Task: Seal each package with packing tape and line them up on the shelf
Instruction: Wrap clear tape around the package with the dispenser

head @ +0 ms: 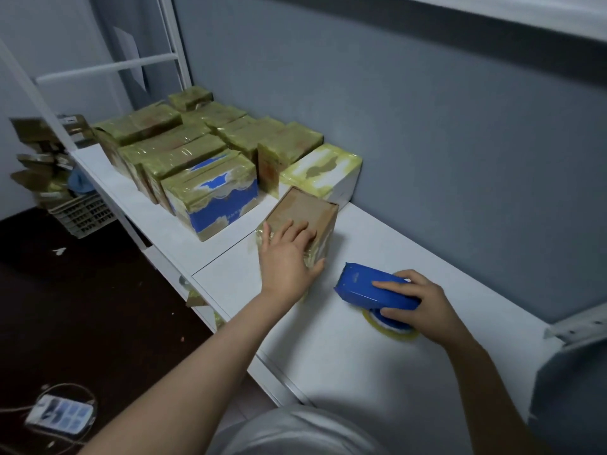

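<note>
My left hand [285,254] lies flat on the brown package [303,211], fingers straight and spread across its upper face, thumb along its near right edge; it presses and does not clasp; the fingers are fully extended.

My right hand [418,305] grips the blue tape dispenser [368,285], fingers curled over its body and thumb beneath; the toothed cutter points toward the brown package but stands apart from it; the tape roll [392,328], yellowish and clear, shows under the hand and rests on the shelf [361,382].

The brown package stands on the white shelf, slightly tilted, with glossy tape visible on its lower near corner; it is just beside a white package [325,170] behind it, whose top is banded in yellowish tape; whether the two touch I cannot tell.

Further left, a blue-and-white package [218,200] sits at the near end of the taped packages [177,149], which are set close together in two lines along the shelf toward the blue-grey wall [427,126]; all carry yellow-green tape.

Off the shelf: a plastic crate [82,215] on the dark floor [98,307] at left, with flattened cardboard behind it; a power strip [60,413] with its cord at lower left.
</note>
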